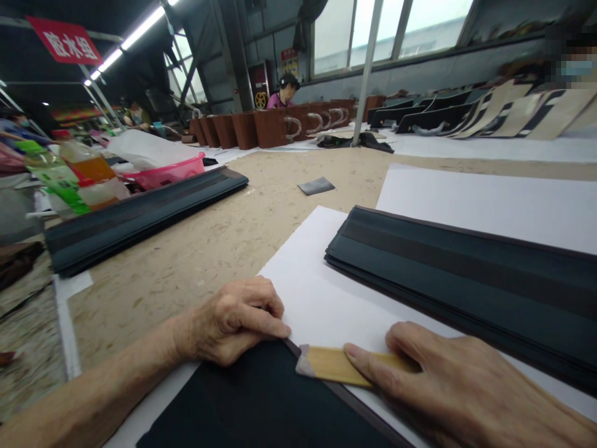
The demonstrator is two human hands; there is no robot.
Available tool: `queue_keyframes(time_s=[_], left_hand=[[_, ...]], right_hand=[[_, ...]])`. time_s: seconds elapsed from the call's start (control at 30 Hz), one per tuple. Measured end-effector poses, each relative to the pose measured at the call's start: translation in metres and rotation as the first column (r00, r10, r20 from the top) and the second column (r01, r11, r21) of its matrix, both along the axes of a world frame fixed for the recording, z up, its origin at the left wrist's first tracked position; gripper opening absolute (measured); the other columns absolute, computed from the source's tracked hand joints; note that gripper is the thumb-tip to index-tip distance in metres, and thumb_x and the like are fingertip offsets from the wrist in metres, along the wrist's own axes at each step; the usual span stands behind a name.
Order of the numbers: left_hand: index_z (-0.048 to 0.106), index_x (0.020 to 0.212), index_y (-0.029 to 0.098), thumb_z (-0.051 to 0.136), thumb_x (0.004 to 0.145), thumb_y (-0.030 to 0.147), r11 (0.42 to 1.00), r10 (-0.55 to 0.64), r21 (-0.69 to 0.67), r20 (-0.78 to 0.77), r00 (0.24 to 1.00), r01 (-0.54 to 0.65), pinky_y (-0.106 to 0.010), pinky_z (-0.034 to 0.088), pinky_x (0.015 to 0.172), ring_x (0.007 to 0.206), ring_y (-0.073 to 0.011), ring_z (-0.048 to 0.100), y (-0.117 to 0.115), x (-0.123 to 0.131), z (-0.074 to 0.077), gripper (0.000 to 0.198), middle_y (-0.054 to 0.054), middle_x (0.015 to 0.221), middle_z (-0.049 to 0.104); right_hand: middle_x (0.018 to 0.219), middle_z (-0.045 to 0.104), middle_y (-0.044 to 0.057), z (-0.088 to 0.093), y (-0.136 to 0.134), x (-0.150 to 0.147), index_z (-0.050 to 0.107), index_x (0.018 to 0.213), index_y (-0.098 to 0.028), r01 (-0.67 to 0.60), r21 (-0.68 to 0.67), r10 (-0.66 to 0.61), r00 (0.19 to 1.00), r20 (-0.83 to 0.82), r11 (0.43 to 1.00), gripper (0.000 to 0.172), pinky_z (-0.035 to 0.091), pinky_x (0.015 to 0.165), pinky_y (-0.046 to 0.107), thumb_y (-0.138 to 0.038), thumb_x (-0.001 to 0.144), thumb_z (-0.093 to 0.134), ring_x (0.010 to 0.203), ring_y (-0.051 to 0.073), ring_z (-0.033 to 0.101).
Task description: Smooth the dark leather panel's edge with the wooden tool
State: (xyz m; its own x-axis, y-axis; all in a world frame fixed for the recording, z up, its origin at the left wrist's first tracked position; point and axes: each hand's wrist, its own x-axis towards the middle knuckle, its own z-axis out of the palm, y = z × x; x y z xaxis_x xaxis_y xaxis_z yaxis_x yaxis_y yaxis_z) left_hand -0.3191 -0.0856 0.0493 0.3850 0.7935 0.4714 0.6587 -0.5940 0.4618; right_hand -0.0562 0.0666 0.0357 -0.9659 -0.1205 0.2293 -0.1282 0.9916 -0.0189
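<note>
My left hand [233,320] rests with curled fingers on the far corner of a dark flat sheet [261,404] lying on white paper [321,292] at the near edge of the table. My right hand [448,379] presses a flat bamboo-coloured tool [326,364] along the sheet's upper edge, its greyish tip pointing at my left fingertips. Just beyond lies a stack of dark folded strips [466,274] on the white paper.
A second stack of dark strips [140,214] lies at the left on the brown tabletop [209,249]. Behind it stand a pink basin [168,173], bottles [79,177] and a small grey piece [316,185]. Brown bags [261,127] line the far end, where a person [284,92] sits.
</note>
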Motion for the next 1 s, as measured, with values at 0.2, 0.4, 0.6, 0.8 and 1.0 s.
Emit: queue_keyframes(time_s=[0.2, 0.4, 0.6, 0.8, 1.0], left_hand=[[0.065, 0.106, 0.015, 0.043, 0.096, 0.018, 0.998, 0.060, -0.034, 0.039, 0.997, -0.059, -0.026, 0.046, 0.067, 0.076, -0.0161, 0.057, -0.008, -0.012, 0.002, 0.025, -0.011, 0.084, 0.059], [0.067, 0.101, 0.013, 0.043, 0.094, 0.015, 0.998, 0.063, -0.016, 0.015, 0.998, -0.063, -0.028, 0.045, 0.069, 0.077, -0.0173, 0.056, -0.008, -0.014, -0.001, 0.025, -0.012, 0.084, 0.060], [0.068, 0.099, 0.011, 0.042, 0.094, 0.014, 0.998, 0.063, 0.002, 0.006, 0.998, -0.063, -0.030, 0.043, 0.069, 0.076, -0.0176, 0.055, -0.008, -0.014, -0.001, 0.027, -0.012, 0.083, 0.060], [0.068, 0.096, 0.010, 0.042, 0.093, 0.014, 0.998, 0.062, -0.012, -0.006, 0.998, -0.062, -0.030, 0.043, 0.069, 0.075, -0.0178, 0.055, -0.007, -0.014, -0.001, 0.027, -0.012, 0.082, 0.060], [0.065, 0.102, 0.013, 0.041, 0.090, 0.010, 0.991, 0.134, 0.025, 0.006, 0.991, -0.134, -0.030, 0.044, 0.069, 0.077, -0.0172, 0.055, -0.013, -0.009, 0.008, 0.027, -0.011, 0.085, 0.060]], right_hand=[[0.081, 0.053, 0.002, -0.003, 0.003, -0.006, 0.042, 0.130, -0.027, 0.001, 0.019, -0.001, 1.000, -0.014, 1.000, 0.053, 0.033, 0.051, 0.024, -0.012, 0.080, 0.042, 0.055, 0.013, 0.049], [0.083, 0.054, 0.002, -0.007, 0.004, -0.009, 0.041, 0.131, -0.027, -0.002, 0.035, 0.003, 1.000, -0.025, 0.999, 0.054, 0.032, 0.051, 0.026, -0.012, 0.079, 0.042, 0.056, 0.014, 0.049], [0.075, 0.051, 0.002, 0.001, 0.002, -0.023, 0.046, 0.124, -0.022, -0.068, 0.035, 0.070, 0.996, -0.063, 0.997, 0.048, 0.030, 0.046, 0.025, -0.012, 0.078, 0.039, 0.051, 0.014, 0.049], [0.072, 0.050, 0.002, 0.014, -0.001, -0.037, 0.049, 0.119, -0.021, -0.089, 0.073, 0.093, 0.994, -0.052, 0.993, 0.047, 0.024, 0.043, 0.025, -0.009, 0.074, 0.040, 0.047, 0.014, 0.047], [0.071, 0.051, 0.002, 0.013, 0.000, -0.040, 0.050, 0.118, -0.022, -0.094, 0.089, 0.097, 0.995, -0.032, 0.992, 0.045, 0.025, 0.043, 0.024, -0.010, 0.077, 0.040, 0.047, 0.014, 0.048]])
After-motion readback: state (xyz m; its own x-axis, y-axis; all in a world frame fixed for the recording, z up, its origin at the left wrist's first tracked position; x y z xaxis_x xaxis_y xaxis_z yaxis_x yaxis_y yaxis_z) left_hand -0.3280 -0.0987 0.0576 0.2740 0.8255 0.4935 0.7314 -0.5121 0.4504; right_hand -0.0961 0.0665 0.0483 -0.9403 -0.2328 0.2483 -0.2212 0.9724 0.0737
